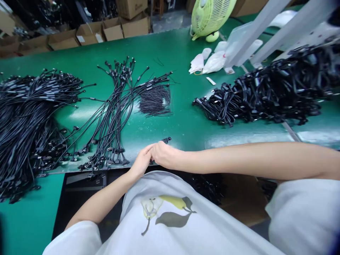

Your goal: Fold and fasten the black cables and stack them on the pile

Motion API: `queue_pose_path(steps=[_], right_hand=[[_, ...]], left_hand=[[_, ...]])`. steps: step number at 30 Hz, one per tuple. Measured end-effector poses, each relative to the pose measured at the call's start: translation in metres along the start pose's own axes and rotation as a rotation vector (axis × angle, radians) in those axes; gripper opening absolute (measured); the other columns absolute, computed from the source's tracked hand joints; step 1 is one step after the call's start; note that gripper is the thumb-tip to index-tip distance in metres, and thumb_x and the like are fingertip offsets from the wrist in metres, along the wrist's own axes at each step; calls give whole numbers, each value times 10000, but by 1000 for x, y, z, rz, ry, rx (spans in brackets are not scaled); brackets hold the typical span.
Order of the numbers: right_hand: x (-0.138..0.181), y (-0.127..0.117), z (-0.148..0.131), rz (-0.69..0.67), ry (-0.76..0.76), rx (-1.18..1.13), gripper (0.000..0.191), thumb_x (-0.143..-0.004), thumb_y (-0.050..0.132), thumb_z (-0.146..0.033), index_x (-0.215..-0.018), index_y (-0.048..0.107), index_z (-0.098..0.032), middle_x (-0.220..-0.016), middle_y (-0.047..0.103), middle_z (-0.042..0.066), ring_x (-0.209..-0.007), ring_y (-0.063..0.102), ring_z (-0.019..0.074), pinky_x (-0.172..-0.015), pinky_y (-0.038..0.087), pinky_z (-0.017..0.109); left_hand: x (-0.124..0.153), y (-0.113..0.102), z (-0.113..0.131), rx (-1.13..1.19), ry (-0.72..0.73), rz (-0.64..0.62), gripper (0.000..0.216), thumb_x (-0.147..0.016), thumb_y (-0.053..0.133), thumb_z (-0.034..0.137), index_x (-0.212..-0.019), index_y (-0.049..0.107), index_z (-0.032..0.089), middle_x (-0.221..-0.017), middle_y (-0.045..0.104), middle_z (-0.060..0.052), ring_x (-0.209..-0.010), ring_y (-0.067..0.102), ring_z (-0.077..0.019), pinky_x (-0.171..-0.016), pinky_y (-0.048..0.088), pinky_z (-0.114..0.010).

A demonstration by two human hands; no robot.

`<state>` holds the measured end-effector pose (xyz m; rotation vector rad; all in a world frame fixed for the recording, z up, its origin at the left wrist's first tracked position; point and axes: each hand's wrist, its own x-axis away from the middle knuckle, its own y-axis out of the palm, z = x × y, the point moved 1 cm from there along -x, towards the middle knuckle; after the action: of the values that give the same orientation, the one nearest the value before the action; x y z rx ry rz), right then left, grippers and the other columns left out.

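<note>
My left hand (141, 162) and my right hand (162, 153) meet at the near edge of the green table (183, 120), fingers closed and pressed together. Between them they grip a black cable; its plug end (166, 140) pokes out above my right hand. Just left of my hands lies a fanned row of black cables with connectors (111, 117). A small bundle of thin black ties (155, 101) lies beyond my hands.
A big heap of black cables (29, 120) covers the left of the table, and another tangled heap (268, 92) the right. White bags (209, 62) and a green fan (209, 16) stand at the back. Cardboard boxes (90, 33) line the far edge.
</note>
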<state>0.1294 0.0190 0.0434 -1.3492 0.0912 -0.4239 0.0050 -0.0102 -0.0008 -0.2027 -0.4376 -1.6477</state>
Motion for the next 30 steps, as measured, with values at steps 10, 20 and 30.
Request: queue_pose_path(steps=[10, 20, 30], right_hand=[[-9, 31, 28, 403, 584, -1288, 309, -955, 418, -250, -720, 592, -152, -764, 644, 4, -719, 552, 112, -687, 358, 220], [21, 21, 17, 462, 409, -1150, 293, -952, 446, -259, -701, 565, -166, -761, 602, 8, -725, 491, 122, -699, 323, 240], [28, 40, 36, 406, 600, -1486, 364, -883, 451, -412, -617, 512, -171, -631, 529, -3, -649, 471, 129, -658, 323, 252]], left_hand=[[-19, -19, 21, 51, 318, 120, 207, -771, 691, 334, -938, 738, 222, -1067, 629, -56, -1048, 556, -200, -963, 405, -316], [-17, -9, 15, -365, 199, -122, 268, -826, 508, 275, -887, 751, 179, -839, 620, -48, -804, 543, -185, -773, 446, -300], [3, -1, 11, -373, 125, -371, 310, -871, 486, 319, -905, 747, 156, -776, 606, -48, -726, 532, -149, -762, 429, -296]])
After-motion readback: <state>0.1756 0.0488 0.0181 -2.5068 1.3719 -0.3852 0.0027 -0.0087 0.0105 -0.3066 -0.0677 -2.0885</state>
